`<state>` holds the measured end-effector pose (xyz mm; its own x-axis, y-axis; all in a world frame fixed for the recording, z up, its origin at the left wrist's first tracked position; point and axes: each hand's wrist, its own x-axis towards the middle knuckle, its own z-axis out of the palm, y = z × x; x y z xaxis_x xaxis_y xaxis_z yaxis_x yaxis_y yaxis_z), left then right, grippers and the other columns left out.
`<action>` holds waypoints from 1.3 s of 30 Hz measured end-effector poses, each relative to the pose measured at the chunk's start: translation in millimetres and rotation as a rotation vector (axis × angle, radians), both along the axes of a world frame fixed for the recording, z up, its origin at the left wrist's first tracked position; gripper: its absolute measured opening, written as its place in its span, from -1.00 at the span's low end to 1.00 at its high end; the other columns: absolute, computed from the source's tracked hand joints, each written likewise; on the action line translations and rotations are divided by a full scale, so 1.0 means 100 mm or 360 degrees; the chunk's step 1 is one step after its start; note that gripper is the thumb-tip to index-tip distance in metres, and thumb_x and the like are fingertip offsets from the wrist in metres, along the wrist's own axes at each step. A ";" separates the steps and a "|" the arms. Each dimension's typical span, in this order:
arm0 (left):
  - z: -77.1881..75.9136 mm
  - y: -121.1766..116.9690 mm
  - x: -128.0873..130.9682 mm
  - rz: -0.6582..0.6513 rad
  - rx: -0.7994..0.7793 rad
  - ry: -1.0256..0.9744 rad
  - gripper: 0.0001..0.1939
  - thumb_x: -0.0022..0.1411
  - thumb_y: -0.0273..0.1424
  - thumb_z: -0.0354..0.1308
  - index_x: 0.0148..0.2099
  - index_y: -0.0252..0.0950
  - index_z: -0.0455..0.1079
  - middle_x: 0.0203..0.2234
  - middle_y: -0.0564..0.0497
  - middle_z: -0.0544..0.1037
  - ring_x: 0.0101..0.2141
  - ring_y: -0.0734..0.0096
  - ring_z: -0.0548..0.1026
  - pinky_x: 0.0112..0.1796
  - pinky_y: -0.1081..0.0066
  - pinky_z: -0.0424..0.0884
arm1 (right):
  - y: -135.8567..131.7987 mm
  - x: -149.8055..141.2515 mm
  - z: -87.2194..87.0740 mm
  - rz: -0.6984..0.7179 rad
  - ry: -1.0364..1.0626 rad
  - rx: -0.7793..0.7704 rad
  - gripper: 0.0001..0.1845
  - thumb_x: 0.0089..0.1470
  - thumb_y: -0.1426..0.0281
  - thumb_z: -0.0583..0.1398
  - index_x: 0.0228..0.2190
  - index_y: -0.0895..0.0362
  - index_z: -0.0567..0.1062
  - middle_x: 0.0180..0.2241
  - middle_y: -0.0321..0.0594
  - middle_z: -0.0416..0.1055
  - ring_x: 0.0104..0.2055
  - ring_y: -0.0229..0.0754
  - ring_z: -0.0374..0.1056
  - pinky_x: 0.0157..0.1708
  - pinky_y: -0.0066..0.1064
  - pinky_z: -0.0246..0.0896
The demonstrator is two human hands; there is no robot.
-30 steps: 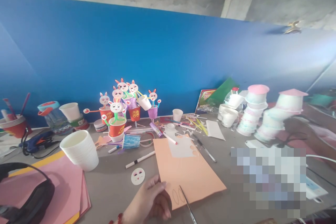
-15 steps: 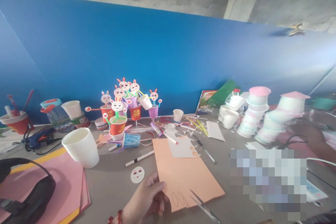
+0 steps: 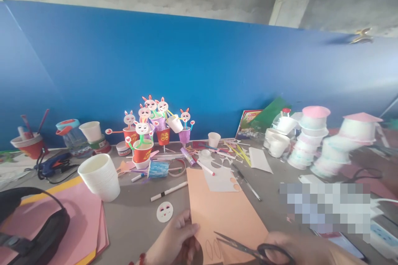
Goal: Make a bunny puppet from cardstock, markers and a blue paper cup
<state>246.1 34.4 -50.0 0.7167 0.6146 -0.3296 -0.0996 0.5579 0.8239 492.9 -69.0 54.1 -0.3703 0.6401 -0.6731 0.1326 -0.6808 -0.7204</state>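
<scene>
My left hand pinches the left edge of a peach-orange sheet of paper between thumb and fingers. Two long ovals are drawn in outline near the sheet's lower edge. From the right, my right hand grips a pair of black-handled scissors, its blades apart and lying over the paper close to the ovals. A white paper piece with rounded cut-outs rests on the far part of the sheet. Beside my left hand lies a white paper disc with a drawn face.
Left are stacked white paper cups, pink sheets and black headphones. Rabbit-faced cup figures stand behind, near the blue partition. A pen, a marker and scraps lie about. Decorated cup towers stand right.
My right hand has come into view on the scissors, which have moved left over the paper near the ovals. My left hand still holds the sheet. The view has shifted slightly.
</scene>
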 end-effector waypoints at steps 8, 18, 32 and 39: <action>0.06 0.00 -0.04 -0.0006 0.0021 0.0021 -0.57 0.00 -0.14 0.34 -0.22 -0.35 0.36 -0.65 0.11 0.47 -0.77 0.68 0.21 -0.77 0.58 -0.09 | 0.45 0.26 -0.23 0.0567 -0.0059 0.0020 -0.43 -0.12 -0.07 0.33 -0.69 0.17 0.41 -0.64 -0.28 0.40 -0.84 -0.49 0.13 -0.92 -0.73 -0.10; -0.02 0.02 -0.08 -0.0065 0.0063 -0.0018 -0.60 0.05 -0.09 0.34 -0.23 -0.29 0.41 -0.69 0.17 0.37 -0.76 0.65 0.12 -0.71 0.55 -0.01 | 0.76 0.25 -0.32 0.0842 0.0029 -0.0044 -0.41 -0.23 -0.10 0.36 -0.66 0.19 0.43 -0.66 -0.33 0.36 -0.80 -0.48 0.14 -0.87 -0.73 0.01; -0.02 0.06 -0.13 -0.0141 0.0173 0.0101 -0.54 0.09 -0.06 0.29 -0.14 -0.33 0.42 -0.62 0.14 0.42 -0.75 0.68 0.12 -0.70 0.55 -0.09 | 0.77 0.28 -0.56 0.0920 0.0019 -0.0127 -0.33 -0.42 -0.19 0.38 -0.65 0.18 0.41 -0.65 -0.38 0.35 -0.81 -0.47 0.13 -0.94 -0.66 -0.06; -0.02 0.02 -0.08 -0.0006 0.0174 0.0135 -0.49 0.14 0.08 0.18 -0.18 -0.30 0.39 -0.74 0.21 0.35 -0.80 0.66 0.08 -0.70 0.56 -0.05 | 0.70 0.29 -0.64 0.0730 -0.0065 -0.0006 -0.39 -0.34 -0.14 0.35 -0.70 0.14 0.34 -0.70 -0.40 0.30 -0.81 -0.49 0.06 -0.93 -0.65 -0.17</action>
